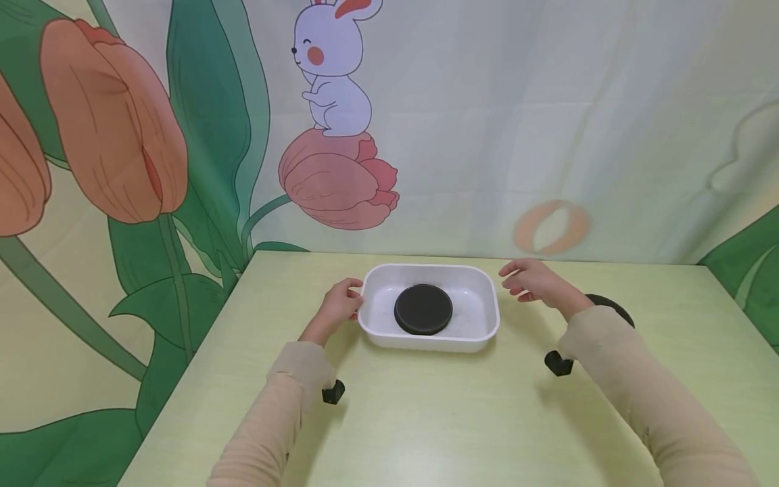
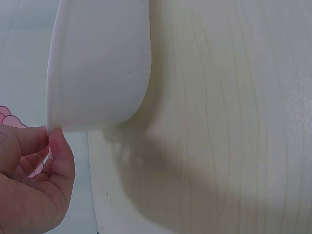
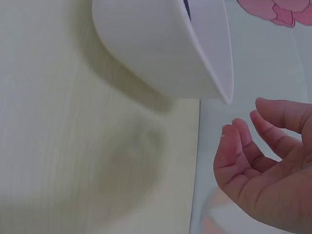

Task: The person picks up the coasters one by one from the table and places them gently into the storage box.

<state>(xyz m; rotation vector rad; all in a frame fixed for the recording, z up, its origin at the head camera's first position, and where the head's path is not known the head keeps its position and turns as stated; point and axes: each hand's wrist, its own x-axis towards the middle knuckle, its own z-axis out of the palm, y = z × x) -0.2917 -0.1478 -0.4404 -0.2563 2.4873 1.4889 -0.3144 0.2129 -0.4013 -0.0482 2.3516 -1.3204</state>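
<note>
A white rectangular tub (image 1: 429, 343) with rounded corners stands at the far middle of the table. In it lies a black round disc with a raised rim (image 1: 423, 309), perhaps a lid or a shallow dish. At the tub's left end my left hand (image 1: 341, 301) pinches the rim; the left wrist view shows thumb and fingertip meeting on the rim of the tub (image 2: 100, 63). Off the right end, my right hand (image 1: 535, 281) is held apart from the tub, its fingers loosely bent with nothing between them. The right wrist view shows a gap between those fingers and the tub (image 3: 151, 48).
Another black round object (image 1: 611, 308) lies on the table (image 1: 438, 419) at the right, partly hidden by the right sleeve (image 1: 633, 379). Small black blocks show at both wrists. A curtain (image 1: 487, 135) printed with tulips and a rabbit hangs behind the table's back edge.
</note>
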